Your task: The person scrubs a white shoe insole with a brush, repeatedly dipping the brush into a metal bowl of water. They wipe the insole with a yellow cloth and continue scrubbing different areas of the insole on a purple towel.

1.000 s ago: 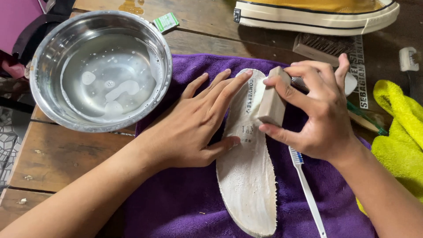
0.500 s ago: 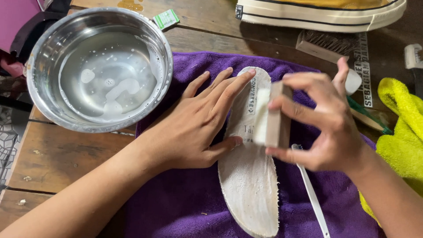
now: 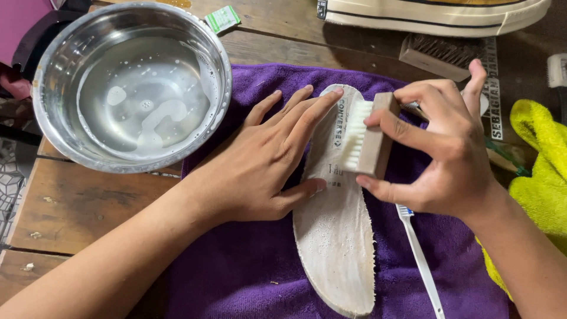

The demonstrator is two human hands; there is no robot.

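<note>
The left hand (image 3: 260,159) hides part of the insole (image 3: 336,248). The shoe (image 3: 437,15) is cut off by the top edge. The toothbrush (image 3: 419,260) head lies under the right hand (image 3: 440,153).

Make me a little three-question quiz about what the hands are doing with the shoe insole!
1. True or false: the left hand presses the insole flat on the purple towel.
2. What does the right hand hold? A) sponge B) wooden brush C) toothbrush
3. What is in the metal bowl?

Key:
1. True.
2. B, the wooden brush, white bristles toward the insole; the toothbrush lies on the towel.
3. Soapy water with white foam.
</note>
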